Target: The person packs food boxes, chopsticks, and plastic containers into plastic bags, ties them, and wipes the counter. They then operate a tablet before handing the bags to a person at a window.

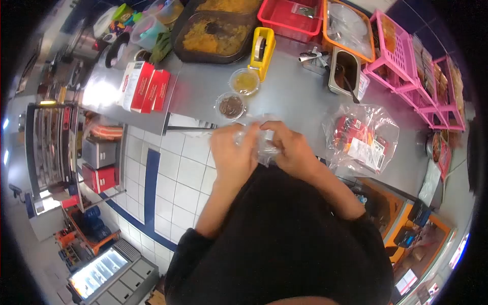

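Observation:
My left hand (234,148) and my right hand (294,151) are close together at the counter's front edge, fingers bent inward. Between them they pinch a crinkled clear plastic bag (265,142); its exact shape is blurred and partly covered by the fingers. Just beyond my left hand stands a small clear cup of brown filling (231,105). Behind that cup is another with yellow contents (244,82). A yellow tape dispenser (262,56) sits past the cups. Right of my right hand lies a large clear bag holding red packages and a paper slip (367,152).
Red-and-white boxes (145,87) lie at left on the steel counter (295,96). Along the back are dark food trays (213,38), a red bin (291,23) and an orange basket (348,28). A metal container with a spoon (344,71) and pink racks (401,63) stand at right.

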A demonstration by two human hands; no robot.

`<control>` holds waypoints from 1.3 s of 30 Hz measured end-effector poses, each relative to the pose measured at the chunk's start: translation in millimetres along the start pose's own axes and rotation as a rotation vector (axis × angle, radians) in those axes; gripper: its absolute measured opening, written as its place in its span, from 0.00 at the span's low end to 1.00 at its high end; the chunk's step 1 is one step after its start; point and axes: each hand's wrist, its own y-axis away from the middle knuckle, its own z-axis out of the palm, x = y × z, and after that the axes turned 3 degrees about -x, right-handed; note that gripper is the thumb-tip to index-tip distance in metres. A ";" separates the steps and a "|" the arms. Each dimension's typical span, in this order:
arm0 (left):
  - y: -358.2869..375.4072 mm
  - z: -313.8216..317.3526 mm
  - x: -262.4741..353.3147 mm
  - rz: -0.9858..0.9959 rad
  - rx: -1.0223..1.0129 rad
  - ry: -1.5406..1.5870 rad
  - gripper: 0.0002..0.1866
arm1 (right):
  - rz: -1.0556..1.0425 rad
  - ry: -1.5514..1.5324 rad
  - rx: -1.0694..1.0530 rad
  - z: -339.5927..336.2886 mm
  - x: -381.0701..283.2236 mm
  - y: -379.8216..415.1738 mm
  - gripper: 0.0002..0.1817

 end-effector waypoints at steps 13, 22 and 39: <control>86.7 -37.8 -59.9 -0.867 -0.431 0.572 0.11 | -0.397 0.754 -0.435 45.0 15.2 -150.0 0.35; 104.5 -21.1 -51.4 -0.808 -0.267 0.355 0.11 | -0.425 1.012 -0.496 55.4 5.0 -148.6 0.33; -2.1 89.6 40.1 -0.460 -0.391 1.157 0.15 | 0.238 0.288 0.409 -13.7 33.4 50.8 0.39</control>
